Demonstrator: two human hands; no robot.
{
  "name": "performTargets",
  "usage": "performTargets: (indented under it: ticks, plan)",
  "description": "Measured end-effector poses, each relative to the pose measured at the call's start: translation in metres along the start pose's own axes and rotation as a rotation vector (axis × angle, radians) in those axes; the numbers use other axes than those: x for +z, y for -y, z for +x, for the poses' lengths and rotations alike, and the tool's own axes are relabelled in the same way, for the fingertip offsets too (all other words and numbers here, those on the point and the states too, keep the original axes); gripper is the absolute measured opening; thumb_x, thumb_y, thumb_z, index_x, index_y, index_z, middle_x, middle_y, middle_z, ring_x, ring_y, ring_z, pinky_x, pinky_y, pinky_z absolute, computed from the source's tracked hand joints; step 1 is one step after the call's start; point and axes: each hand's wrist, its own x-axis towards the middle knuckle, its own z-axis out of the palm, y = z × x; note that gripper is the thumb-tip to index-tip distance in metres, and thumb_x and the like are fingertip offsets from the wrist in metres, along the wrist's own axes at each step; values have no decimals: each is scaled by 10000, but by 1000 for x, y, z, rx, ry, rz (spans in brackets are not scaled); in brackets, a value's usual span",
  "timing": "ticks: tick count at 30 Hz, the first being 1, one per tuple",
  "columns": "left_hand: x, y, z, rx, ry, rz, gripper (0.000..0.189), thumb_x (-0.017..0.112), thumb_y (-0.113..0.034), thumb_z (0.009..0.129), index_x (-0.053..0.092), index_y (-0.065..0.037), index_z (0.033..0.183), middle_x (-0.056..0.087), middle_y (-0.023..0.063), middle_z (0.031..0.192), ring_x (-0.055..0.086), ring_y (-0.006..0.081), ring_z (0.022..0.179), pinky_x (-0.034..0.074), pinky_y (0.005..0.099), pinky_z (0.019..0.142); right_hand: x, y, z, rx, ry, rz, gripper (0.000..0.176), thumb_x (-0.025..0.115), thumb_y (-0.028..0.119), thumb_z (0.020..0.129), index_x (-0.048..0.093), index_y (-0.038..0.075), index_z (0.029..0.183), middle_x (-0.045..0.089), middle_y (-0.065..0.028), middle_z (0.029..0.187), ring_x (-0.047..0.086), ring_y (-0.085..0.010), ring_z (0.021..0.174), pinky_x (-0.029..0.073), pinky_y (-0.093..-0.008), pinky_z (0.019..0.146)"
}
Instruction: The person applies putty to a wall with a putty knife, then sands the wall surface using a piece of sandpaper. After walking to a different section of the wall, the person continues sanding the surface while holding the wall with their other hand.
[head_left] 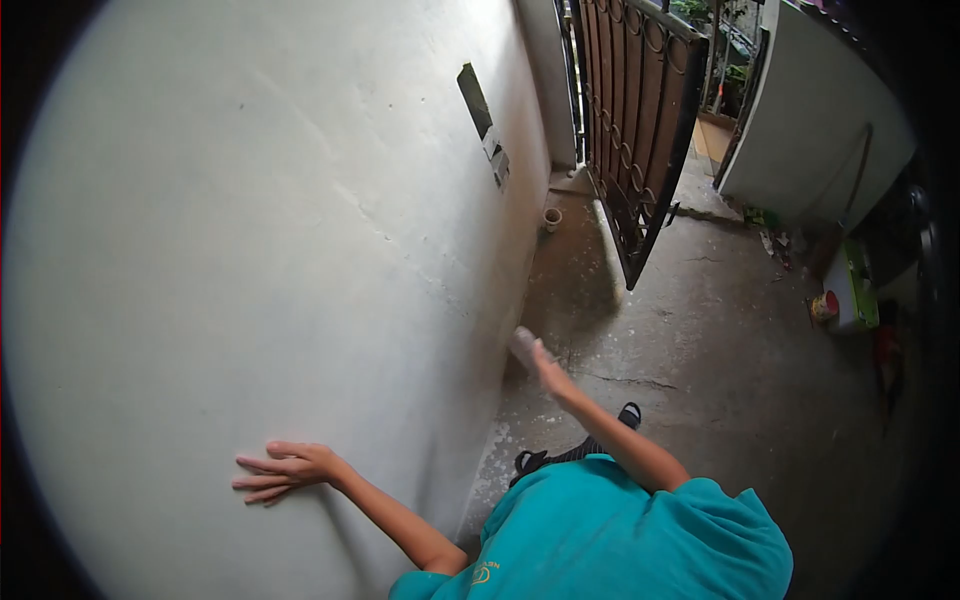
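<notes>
My left hand [283,472] lies against the white wall [250,250], fingers spread, holding nothing. Lower and to the right, my right hand [550,369] is at the wall's edge in this view, its fingers wrapped round a small greyish flat piece [523,346]. Motion blurs that piece, and I cannot tell what kind it is. Shallow dents and scratches mark the wall's pale surface. Farther up it shows a narrow dark slot [476,98] with grey patches [496,157] at its lower end.
A brown metal gate [640,120] stands swung inward over the concrete floor [700,330]. By the wall's foot sits a small pot [552,218]. On the right are a green-and-white container [853,290], a red-and-white tin [824,306] and a long-handled stick [857,175]. My sandalled feet [629,414] are below.
</notes>
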Motion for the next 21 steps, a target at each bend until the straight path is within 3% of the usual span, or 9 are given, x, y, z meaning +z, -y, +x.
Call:
performTargets:
  ticks: [1,2,6,10,12,17,18,19,21]
  plan:
    - [8,3,-4,-10,-5,145,458,307,-333,938,391,-95,1320,144,162,1454,29,375,1343,7,522,1050,13,-56,26,-203,106,4,557,207,383,967,243,-10,1360,257,-75,1421,208,-178,1316,118,-276,1081]
    - [12,7,-7,33,-17,144,475,278,-349,936,404,-91,1315,122,177,1455,-13,375,1345,-65,522,1037,35,-56,23,-243,120,-66,551,208,372,968,204,-2,1372,218,-75,1436,176,-183,1327,106,-280,1084]
    - [13,11,-9,115,-19,109,474,288,-338,931,444,-62,1283,129,196,1448,-27,377,1344,-64,517,1039,123,-61,45,-337,84,-225,543,207,342,966,98,32,1399,119,-91,1467,83,-212,1352,67,-303,1090]
    - [16,15,-10,146,-25,62,468,299,-324,929,439,-52,1284,136,213,1441,-10,396,1340,-55,519,1039,187,-36,76,-411,-33,-274,536,215,337,962,91,65,1407,110,-112,1467,63,-259,1354,58,-335,1092]
    - [19,17,-10,143,-33,57,467,303,-323,929,437,-52,1285,138,218,1439,-7,398,1339,-50,521,1038,204,-26,93,-436,-127,-257,534,220,342,960,94,83,1410,97,-116,1468,55,-295,1352,55,-354,1091]
    - [23,11,-9,170,-65,92,463,305,-291,935,407,-18,1295,141,228,1436,4,402,1337,-22,538,1035,201,-15,135,-403,-141,-237,531,236,354,958,122,98,1409,64,-107,1475,23,-307,1354,42,-360,1089]
    - [24,8,-7,211,-94,159,462,299,-267,940,394,22,1287,186,244,1416,103,409,1321,61,520,1042,198,-11,147,-411,-144,-225,530,240,358,958,135,97,1408,53,-102,1477,10,-303,1355,37,-359,1088]
    - [26,6,-6,217,-96,162,462,299,-267,940,394,22,1287,186,244,1416,103,409,1321,61,520,1042,193,-7,158,-407,-142,-220,530,240,358,958,135,97,1408,53,-102,1477,10,-303,1355,37,-359,1088]
    - [29,6,-11,168,-83,99,464,295,-250,944,387,71,1267,281,268,1358,260,409,1252,190,488,1018,177,7,184,-403,-131,-237,560,239,348,965,81,32,1400,36,-111,1476,12,-230,1359,32,-313,1085]
